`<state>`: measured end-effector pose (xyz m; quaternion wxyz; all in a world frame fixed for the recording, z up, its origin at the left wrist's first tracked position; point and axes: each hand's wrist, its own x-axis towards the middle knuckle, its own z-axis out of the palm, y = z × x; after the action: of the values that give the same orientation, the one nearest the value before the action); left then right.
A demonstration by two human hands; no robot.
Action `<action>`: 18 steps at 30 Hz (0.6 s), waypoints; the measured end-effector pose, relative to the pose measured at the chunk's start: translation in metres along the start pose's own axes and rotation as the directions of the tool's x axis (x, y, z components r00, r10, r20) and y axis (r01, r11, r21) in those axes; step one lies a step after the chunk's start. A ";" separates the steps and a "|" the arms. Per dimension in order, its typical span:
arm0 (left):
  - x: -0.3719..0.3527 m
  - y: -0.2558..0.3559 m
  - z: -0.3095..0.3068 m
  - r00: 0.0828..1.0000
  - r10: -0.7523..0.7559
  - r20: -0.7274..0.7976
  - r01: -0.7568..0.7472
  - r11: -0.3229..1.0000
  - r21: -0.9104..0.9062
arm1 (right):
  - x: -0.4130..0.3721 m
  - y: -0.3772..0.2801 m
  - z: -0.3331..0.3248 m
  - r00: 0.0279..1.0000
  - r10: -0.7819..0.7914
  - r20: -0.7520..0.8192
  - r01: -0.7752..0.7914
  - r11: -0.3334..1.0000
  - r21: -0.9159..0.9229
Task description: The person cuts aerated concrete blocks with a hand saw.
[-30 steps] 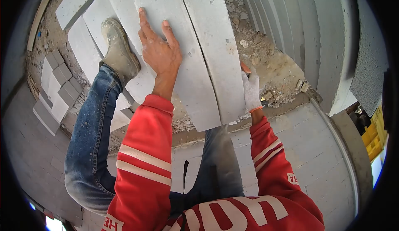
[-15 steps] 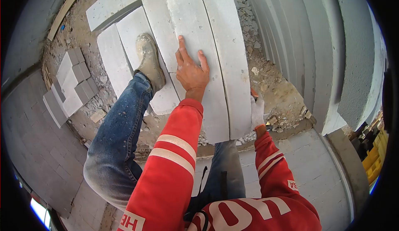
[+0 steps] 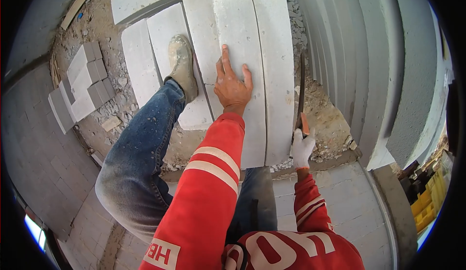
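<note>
My bare left hand (image 3: pixel 234 86) rests with its fingers apart on a pale concrete block (image 3: pixel 240 32). A second long block (image 3: pixel 274 42) lies along the right side of that one, with a thin dark seam between them. In its white glove, my right hand (image 3: pixel 303 148) grips a handsaw (image 3: pixel 302 90) by the orange handle. The blade points away from me, nearly edge-on, just beyond the right block's edge. My left boot (image 3: pixel 181 66) stands on the neighbouring blocks (image 3: pixel 167 27).
Tall grey slabs (image 3: pixel 359 61) lean in a row on the right. Small cut block pieces (image 3: pixel 90 83) lie at the left among rubble (image 3: pixel 124 85). A yellow object (image 3: pixel 429 199) shows at the lower right.
The saw blade, hidden before, now shows beside the right block. My right hand appears farther clear of the block's edge. My left hand stays on its block; the view has shifted slightly.
</note>
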<state>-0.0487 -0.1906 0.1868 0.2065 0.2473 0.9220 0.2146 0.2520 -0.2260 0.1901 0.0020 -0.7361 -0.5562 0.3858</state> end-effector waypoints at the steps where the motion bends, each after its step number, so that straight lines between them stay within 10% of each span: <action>1: -0.001 0.000 0.000 1.000 0.001 0.004 -0.001 1.000 -0.001 | -0.019 -0.010 -0.021 1.000 -0.001 -0.022 0.003 0.994 0.106; 8: -0.001 0.000 0.000 1.000 0.005 -0.007 -0.005 1.000 0.012 | -0.165 -0.071 -0.163 0.967 -0.250 0.051 0.238 0.955 0.179; 18: -0.002 0.000 -0.003 1.000 0.007 0.004 -0.008 1.000 0.007 | -0.187 -0.102 -0.117 0.939 -0.232 0.252 0.192 0.966 0.173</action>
<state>-0.0489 -0.1928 0.1896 0.2065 0.2519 0.9215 0.2116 0.2194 -0.2907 0.4224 0.0214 -0.6101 -0.5978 0.5196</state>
